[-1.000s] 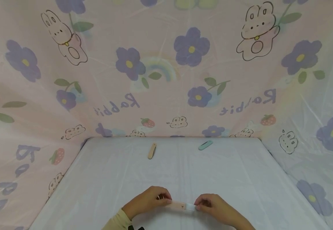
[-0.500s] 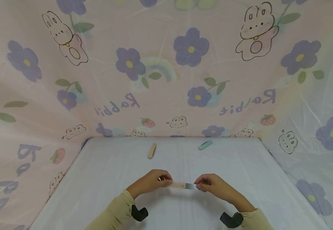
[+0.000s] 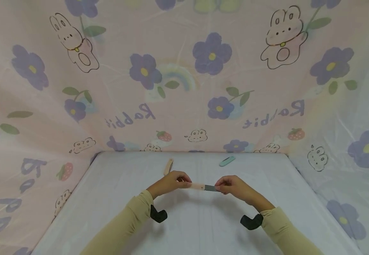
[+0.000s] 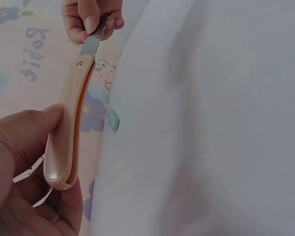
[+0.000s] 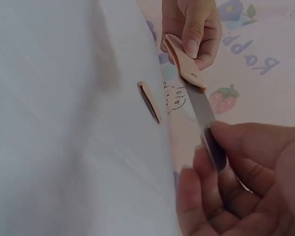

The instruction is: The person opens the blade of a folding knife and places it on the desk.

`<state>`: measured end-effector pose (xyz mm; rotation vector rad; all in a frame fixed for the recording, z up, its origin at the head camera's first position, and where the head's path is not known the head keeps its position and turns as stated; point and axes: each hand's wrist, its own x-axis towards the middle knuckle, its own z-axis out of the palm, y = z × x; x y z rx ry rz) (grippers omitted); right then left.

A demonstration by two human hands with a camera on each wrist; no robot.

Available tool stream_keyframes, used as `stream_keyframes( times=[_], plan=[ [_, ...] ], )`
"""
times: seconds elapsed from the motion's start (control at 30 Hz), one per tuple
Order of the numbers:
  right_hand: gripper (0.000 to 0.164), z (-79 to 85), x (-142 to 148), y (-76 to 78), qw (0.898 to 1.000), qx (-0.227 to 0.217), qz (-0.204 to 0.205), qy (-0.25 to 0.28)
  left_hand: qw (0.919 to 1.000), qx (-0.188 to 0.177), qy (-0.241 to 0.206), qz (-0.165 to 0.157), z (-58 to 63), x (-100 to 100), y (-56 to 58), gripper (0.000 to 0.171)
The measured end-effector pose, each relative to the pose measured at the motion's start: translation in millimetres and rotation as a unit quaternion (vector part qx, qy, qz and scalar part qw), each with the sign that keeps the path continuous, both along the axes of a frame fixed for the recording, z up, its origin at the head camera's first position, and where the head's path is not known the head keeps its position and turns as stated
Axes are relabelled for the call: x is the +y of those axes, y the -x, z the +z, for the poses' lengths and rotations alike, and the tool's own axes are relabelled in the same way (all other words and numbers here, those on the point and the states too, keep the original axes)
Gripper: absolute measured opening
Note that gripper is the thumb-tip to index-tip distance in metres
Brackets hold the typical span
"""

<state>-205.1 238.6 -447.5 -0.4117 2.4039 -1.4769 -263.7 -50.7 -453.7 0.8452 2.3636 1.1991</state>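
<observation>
A folding knife with a peach handle (image 3: 197, 186) and a metal blade (image 3: 210, 188) swung out in line is held level above the table between both hands. My left hand (image 3: 171, 183) pinches the handle's end, its thumb lying along the side in the left wrist view. By its tip end, my right hand (image 3: 236, 188) pinches the blade between thumb and fingers. The open slot along the handle (image 4: 69, 123) shows in the left wrist view. In the right wrist view the flat of the blade (image 5: 200, 107) runs down to my right thumb.
Toward the back of the white table (image 3: 200, 226) lies another peach folding knife (image 3: 169, 165), folded, its near end close behind my left hand in the head view. A teal folded knife (image 3: 227, 161) lies farther right. A rabbit-and-flower print curtain (image 3: 178, 106) encloses the back and sides.
Both hands have moved forward across the table, away from the body, carrying the knife with them. Both sleeved forearms have come into view. The two folded knives have stayed in place.
</observation>
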Motion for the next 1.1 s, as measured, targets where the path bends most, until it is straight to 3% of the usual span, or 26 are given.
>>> stream_keyframes(
  times=[0.27,0.5,0.7,0.93,1.1],
  plan=[
    [0.022,-9.6,2.5,35.6,1.000,-0.012,-0.003,-0.015,0.9997,-0.018,0.001,0.013,-2.2,7.9,25.9,0.017],
    [0.025,-20.4,3.6,64.8,0.999,0.004,-0.017,-0.033,0.9986,-0.015,0.003,0.051,-9.9,13.2,47.2,0.017],
    [0.016,-29.4,1.6,86.4,0.996,0.035,-0.017,-0.075,0.9970,-0.007,0.014,0.076,-15.9,18.7,60.4,0.016],
    [0.007,-27.5,-2.0,106.2,0.990,0.070,-0.014,-0.120,0.9908,0.011,0.051,0.125,-25.7,27.9,78.2,0.017],
    [0.007,-29.1,-4.5,117.8,0.985,0.091,-0.019,-0.144,0.9882,0.017,0.058,0.141,-27.2,32.3,87.9,0.017]
  ],
)
